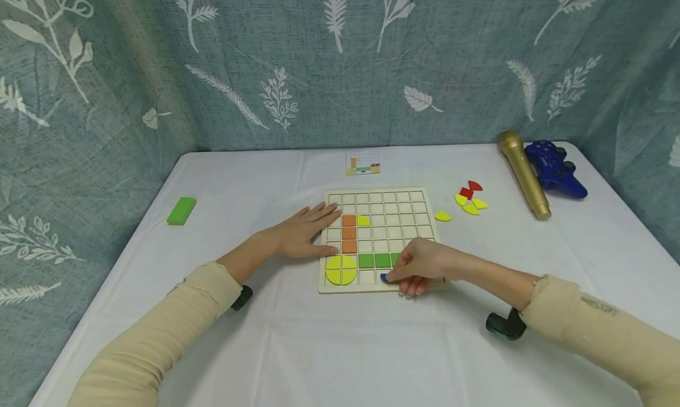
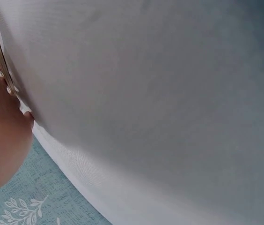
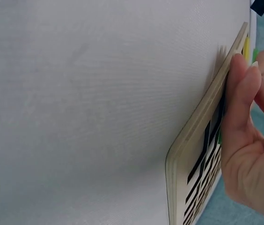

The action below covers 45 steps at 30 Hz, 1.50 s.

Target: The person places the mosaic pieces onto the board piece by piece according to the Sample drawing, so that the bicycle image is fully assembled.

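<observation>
A wooden grid board (image 1: 372,289) lies on the white table. My left hand (image 1: 303,233) rests with spread fingers on its left edge. Thumb and forefinger of my right hand (image 1: 423,260) pinch a small blue tile (image 1: 383,278) at a cell in the front row; the fingers cover part of it. In the right wrist view, the curled right hand (image 3: 249,122) is right at the board's front edge. Set in the grid are orange squares (image 1: 349,233), a yellow quarter-circle (image 1: 363,220), a yellow circle of quarter pieces (image 1: 342,270) and green squares (image 1: 374,260), partly hidden by the right hand.
Right of the board lie loose yellow pieces (image 1: 443,216) and red pieces (image 1: 466,193). A pattern card (image 1: 363,163) is behind the board. Far right are a gold microphone (image 1: 525,173) and a blue game controller (image 1: 555,169); a green block (image 1: 182,211) lies left.
</observation>
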Available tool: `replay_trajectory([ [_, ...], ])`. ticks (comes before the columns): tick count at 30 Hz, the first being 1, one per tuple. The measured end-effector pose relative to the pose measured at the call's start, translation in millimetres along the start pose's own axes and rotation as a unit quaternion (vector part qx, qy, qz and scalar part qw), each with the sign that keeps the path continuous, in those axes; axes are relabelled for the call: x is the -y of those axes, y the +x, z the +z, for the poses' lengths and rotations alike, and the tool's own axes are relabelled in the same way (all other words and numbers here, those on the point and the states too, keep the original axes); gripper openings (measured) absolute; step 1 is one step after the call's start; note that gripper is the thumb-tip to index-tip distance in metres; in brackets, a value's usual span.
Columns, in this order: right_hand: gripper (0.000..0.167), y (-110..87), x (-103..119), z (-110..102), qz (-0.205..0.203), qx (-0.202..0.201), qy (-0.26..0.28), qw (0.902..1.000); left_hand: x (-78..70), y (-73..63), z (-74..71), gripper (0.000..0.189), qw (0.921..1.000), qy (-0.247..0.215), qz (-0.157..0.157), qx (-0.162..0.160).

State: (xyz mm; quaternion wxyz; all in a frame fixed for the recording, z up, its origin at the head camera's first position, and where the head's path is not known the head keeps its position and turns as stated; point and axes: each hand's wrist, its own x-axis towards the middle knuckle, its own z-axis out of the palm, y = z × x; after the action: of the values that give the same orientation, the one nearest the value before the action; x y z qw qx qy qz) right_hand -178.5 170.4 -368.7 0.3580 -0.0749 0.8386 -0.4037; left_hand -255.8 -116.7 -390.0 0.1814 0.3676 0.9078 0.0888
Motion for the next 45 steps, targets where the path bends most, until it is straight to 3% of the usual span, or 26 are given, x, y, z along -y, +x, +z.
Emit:
replay_trajectory([
  [14, 0.032, 1.3, 4, 0, 0.007, -0.033, -0.042, 0.9986, -1.2, -1.3, 1.1, 0.088, 1.0, 0.002, 0.001, -0.001],
  [20, 0.039, -0.4, -6, -8, -0.006, 0.03, 0.039, 0.9987, -1.6, -0.9, 1.2, 0.087, 1.0, 0.001, -0.001, 0.0],
  [26, 0.046, -4.0, -21, -15, -0.023, 0.117, 0.162, 0.9796, -1.2, -1.2, -0.7, 0.088, 1.0, 0.005, 0.0, 0.002],
  [35, 0.049, -6.4, -25, -13, -0.025, 0.157, 0.195, 0.9677, -0.8, -0.9, -2.2, 0.086, 1.0, 0.001, 0.004, 0.0],
  [45, 0.051, -6.8, -24, -12, -0.03, 0.168, 0.207, 0.9632, -2.1, -0.8, -3.2, 0.086, 1.0, 0.0, 0.004, 0.002],
])
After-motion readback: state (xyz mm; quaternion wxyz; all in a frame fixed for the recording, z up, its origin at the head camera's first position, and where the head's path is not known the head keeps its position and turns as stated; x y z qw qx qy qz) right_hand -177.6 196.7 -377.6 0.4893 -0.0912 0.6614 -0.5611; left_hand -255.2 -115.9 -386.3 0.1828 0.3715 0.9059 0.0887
